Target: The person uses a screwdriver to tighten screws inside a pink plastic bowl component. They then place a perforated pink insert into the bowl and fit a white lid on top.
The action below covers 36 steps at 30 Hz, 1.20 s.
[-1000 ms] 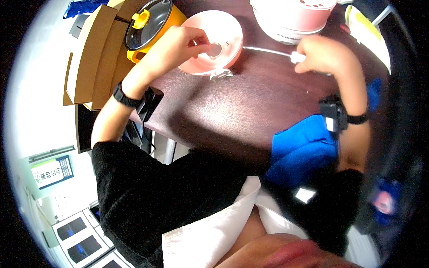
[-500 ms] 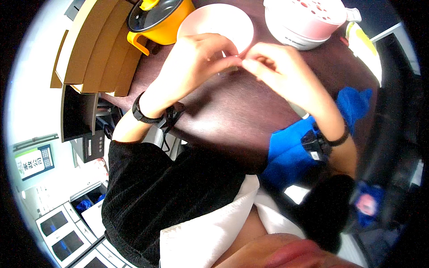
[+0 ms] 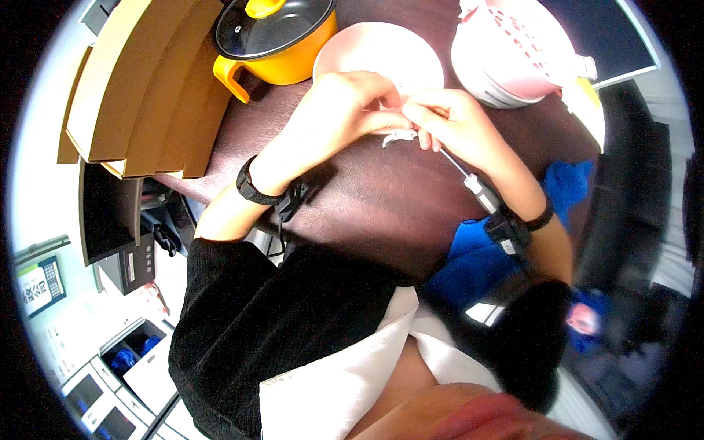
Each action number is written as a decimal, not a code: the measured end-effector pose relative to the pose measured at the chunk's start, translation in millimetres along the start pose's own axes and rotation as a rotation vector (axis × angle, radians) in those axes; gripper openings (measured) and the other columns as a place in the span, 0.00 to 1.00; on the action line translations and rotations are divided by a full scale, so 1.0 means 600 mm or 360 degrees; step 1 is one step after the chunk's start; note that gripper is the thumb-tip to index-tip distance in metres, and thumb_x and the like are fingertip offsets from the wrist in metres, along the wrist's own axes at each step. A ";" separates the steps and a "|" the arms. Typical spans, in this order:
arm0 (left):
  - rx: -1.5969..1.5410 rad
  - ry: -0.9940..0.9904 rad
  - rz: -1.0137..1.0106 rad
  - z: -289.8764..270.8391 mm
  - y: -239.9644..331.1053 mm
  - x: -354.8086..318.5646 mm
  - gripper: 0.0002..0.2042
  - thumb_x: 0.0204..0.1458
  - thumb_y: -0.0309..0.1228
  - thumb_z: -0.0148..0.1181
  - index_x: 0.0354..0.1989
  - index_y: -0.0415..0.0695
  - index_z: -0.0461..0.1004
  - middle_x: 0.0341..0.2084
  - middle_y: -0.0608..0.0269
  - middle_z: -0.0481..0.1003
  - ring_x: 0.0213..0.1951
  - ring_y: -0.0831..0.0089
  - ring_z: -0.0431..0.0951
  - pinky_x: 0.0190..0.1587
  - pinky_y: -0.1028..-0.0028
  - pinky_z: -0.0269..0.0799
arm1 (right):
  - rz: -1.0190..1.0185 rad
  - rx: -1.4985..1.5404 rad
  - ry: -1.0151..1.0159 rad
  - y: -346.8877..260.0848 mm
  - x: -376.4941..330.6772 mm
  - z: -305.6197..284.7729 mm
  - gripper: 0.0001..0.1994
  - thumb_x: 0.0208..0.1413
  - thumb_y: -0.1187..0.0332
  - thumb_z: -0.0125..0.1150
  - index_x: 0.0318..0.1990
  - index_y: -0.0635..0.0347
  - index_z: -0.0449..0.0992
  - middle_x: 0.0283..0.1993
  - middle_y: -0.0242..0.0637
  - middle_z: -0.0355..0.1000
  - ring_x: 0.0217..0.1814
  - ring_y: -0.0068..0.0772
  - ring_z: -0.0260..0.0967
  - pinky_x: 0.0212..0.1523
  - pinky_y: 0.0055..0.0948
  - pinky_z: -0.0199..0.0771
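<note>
In the upper left of the frame, a cardboard box stands beside a yellow pot. Farther right, the left hand bends its fingers at the near rim of a pink bowl, upper centre; I cannot tell what they pinch. A white clip juts below. The right hand meets them, lower fingers curled round the shaft of a screwdriver; a pink-and-white appliance stands upper right.
</note>
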State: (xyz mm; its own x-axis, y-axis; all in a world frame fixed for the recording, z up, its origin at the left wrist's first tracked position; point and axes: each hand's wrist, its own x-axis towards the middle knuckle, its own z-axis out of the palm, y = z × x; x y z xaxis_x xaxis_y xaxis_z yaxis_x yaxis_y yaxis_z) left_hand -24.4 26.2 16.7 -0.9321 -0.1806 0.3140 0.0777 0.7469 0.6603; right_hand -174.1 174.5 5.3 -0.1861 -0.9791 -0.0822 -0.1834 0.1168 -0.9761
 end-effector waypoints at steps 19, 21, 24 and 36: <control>0.0060 0.0833 -0.0304 0.000 -0.060 -0.034 0.18 0.50 0.27 0.58 0.49 0.34 0.67 0.44 0.45 0.71 0.49 0.53 0.72 0.54 0.64 0.66 | -0.0369 -0.2347 -0.0400 0.003 0.131 -0.027 0.07 0.50 0.67 0.56 0.30 0.60 0.75 0.25 0.44 0.73 0.30 0.47 0.74 0.32 0.41 0.74; 0.0142 0.0868 -0.0312 0.005 -0.059 -0.038 0.20 0.49 0.27 0.59 0.49 0.32 0.65 0.43 0.44 0.70 0.48 0.51 0.72 0.54 0.64 0.66 | -0.0323 -0.2335 -0.0398 0.006 0.136 -0.026 0.07 0.51 0.67 0.56 0.30 0.60 0.75 0.25 0.45 0.73 0.29 0.47 0.74 0.32 0.42 0.74; 0.0162 0.0870 -0.0382 0.005 -0.052 -0.041 0.21 0.49 0.29 0.59 0.49 0.32 0.65 0.43 0.43 0.69 0.47 0.50 0.72 0.52 0.63 0.68 | -0.0321 -0.2323 -0.0343 0.014 0.140 -0.030 0.07 0.51 0.68 0.55 0.29 0.60 0.75 0.25 0.46 0.73 0.29 0.48 0.74 0.32 0.43 0.74; -0.0736 0.0414 -0.0553 0.057 -0.125 -0.031 0.21 0.47 0.32 0.56 0.45 0.26 0.67 0.38 0.33 0.71 0.47 0.46 0.73 0.52 0.62 0.68 | -0.0171 -0.1735 0.0078 -0.012 0.074 -0.030 0.07 0.51 0.67 0.57 0.27 0.60 0.71 0.25 0.42 0.71 0.26 0.45 0.72 0.28 0.39 0.70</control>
State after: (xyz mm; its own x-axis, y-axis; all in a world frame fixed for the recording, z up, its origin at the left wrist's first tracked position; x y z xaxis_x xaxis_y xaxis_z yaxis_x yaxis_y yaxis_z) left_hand -25.3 -4.4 -61.8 -0.8185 -0.5558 0.1457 -0.0148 0.2739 0.9616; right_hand -198.5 133.4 12.1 -0.1517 -0.9881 0.0246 -0.9517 0.1393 -0.2736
